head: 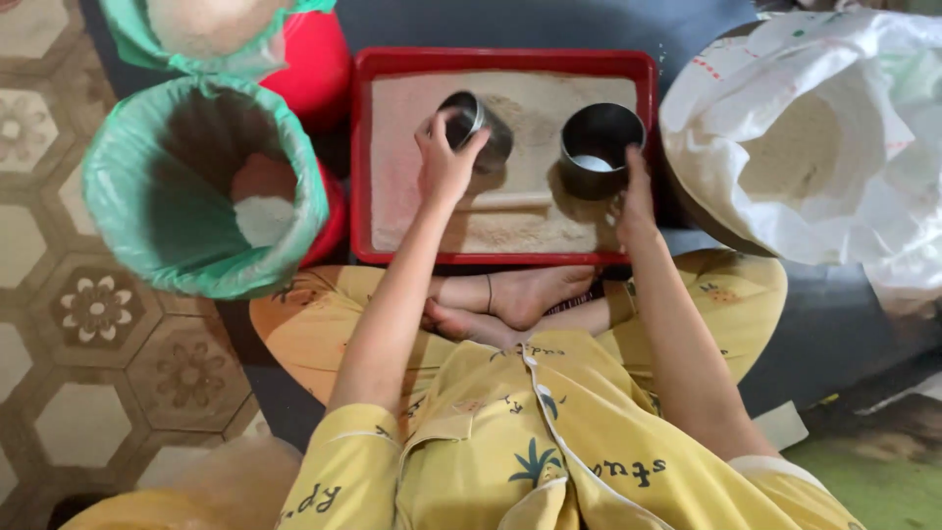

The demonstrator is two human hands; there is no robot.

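Over red tray [505,61], left hand [446,162] around tilted cup [478,128], seemingly gripped.

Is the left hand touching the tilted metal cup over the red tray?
Touching. The head view shows the left hand wrapped around the tilted metal cup, above the red tray.

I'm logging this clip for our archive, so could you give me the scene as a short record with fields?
setting: person seated cross-legged on a patterned floor
left hand: grips a tilted metal cup over the tray
right hand: holds an upright metal cup by its side
red tray: spread with pale grain, in front of the feet
green-lined bucket: left of the tray, a little grain inside
white sack: right of the tray, open, grain inside
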